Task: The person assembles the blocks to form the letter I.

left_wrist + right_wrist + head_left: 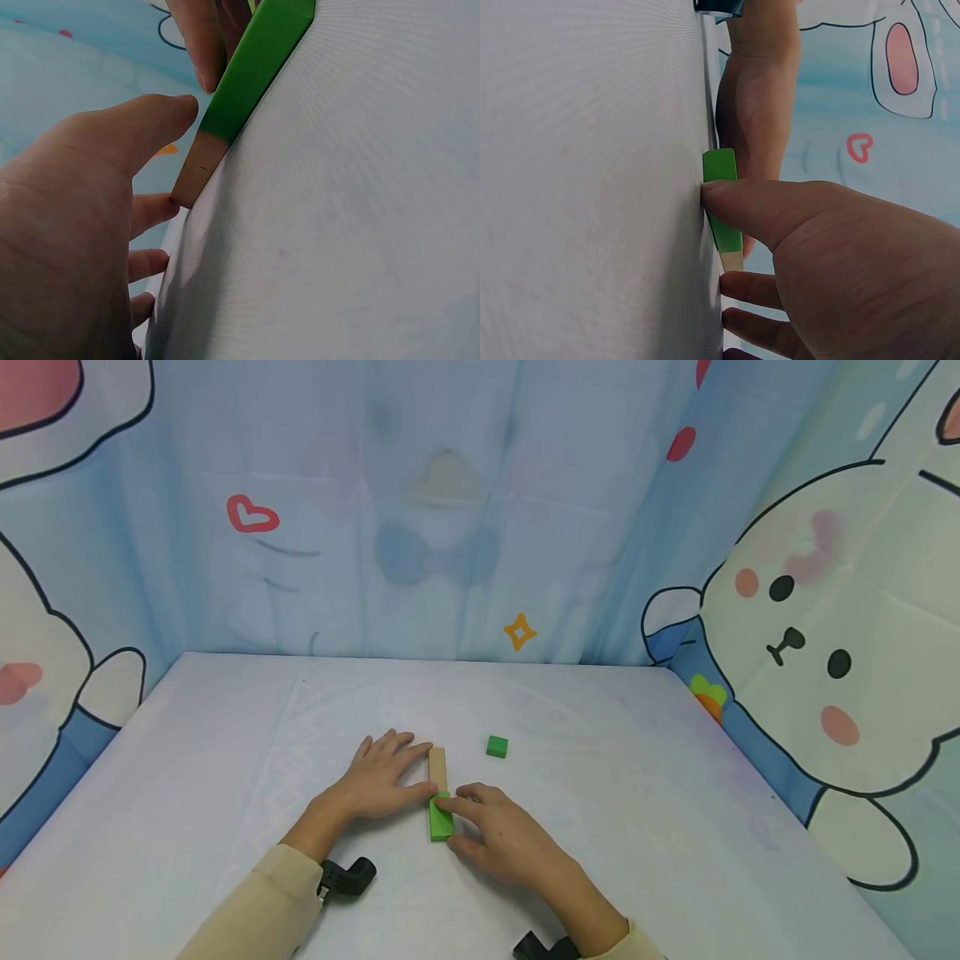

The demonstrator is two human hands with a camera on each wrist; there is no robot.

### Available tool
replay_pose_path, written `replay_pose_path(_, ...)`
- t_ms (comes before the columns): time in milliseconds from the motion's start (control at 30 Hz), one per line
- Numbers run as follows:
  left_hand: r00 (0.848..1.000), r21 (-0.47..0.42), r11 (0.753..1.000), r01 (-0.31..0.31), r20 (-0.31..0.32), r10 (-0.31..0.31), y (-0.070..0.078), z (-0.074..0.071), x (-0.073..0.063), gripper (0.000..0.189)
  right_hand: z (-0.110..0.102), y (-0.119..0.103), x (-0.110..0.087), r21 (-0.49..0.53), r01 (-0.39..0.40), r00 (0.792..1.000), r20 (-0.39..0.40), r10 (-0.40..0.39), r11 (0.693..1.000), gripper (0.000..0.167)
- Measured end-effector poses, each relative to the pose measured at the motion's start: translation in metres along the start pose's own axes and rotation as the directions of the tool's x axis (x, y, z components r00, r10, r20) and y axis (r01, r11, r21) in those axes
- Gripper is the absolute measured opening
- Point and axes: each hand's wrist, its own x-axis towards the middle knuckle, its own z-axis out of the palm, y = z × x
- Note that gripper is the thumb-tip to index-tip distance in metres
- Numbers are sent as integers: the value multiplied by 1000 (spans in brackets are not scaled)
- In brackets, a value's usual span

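A green block (441, 825) and a plain wooden block (437, 768) lie end to end on the white table, forming one straight bar. My left hand (381, 778) is along the left side of the bar, fingers extended; its index fingertip reaches the far end of the wooden block and its thumb is near where the two colours meet. From the right, my right hand (501, 831) touches the green block, thumb against its near right side and index finger over its far part. In the right wrist view, the thumb covers part of the green block (720, 162).
A small green cube (497, 746) sits apart, behind and right of the bar. The white table (637, 793) runs back to a blue curtain (450, 593) with cartoon prints. Black wrist devices (349, 877) are strapped to both forearms.
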Motion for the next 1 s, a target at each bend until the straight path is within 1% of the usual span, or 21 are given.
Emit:
replay_pose_path(167,1000,2,1000,-2,-11,2,-1,1,0,69,0,0,1,-9,-2,1000,3,2,1000,51)
replay_pose_path(533,1000,8,1000,-4,-15,4,-1,1,1,68,2,1,1,-11,-19,1000,8,19,1000,51)
replay_pose_path(1000,1000,3,1000,-9,-16,9,-2,2,2,68,1,0,1,-20,7,1000,-23,-7,1000,50)
